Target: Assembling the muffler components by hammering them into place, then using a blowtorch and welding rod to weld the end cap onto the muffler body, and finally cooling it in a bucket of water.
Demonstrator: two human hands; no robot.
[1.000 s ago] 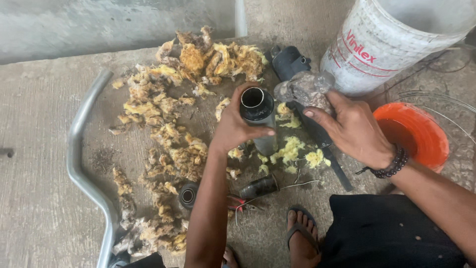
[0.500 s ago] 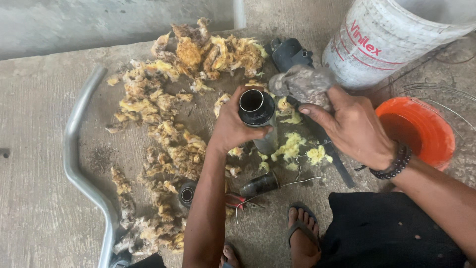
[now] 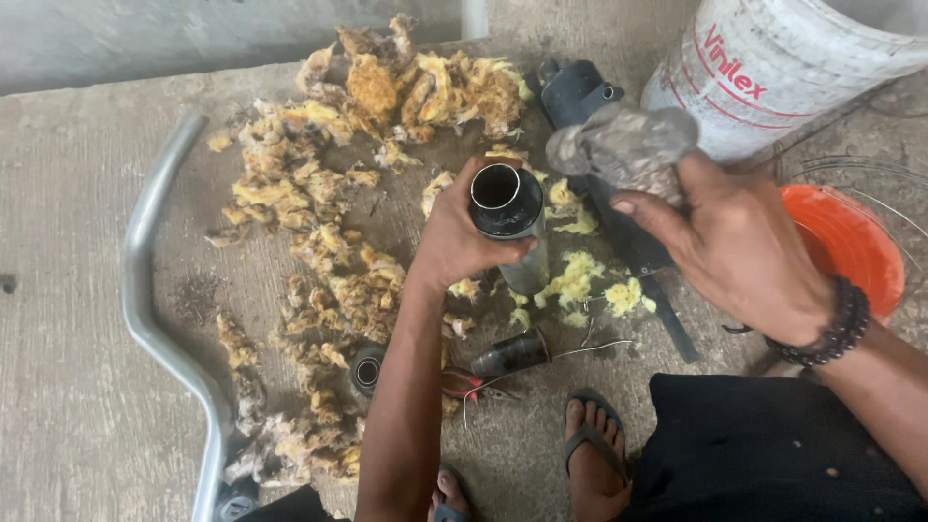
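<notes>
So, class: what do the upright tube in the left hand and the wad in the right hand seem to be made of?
Upright tube: probably metal, dark and sooty at the mouth, greyer below; the thin rim catches light. The left hand grips it.
Wad: grey, crumpled, slightly glossy, perhaps cloth or fibre matting; hard to tell. The right hand holds it.

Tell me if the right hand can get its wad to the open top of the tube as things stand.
Probably yes. The right hand holds the grey wad just above and beside the tube, whose open mouth faces up with nothing over it. The left hand grips only the tube's side.
</notes>
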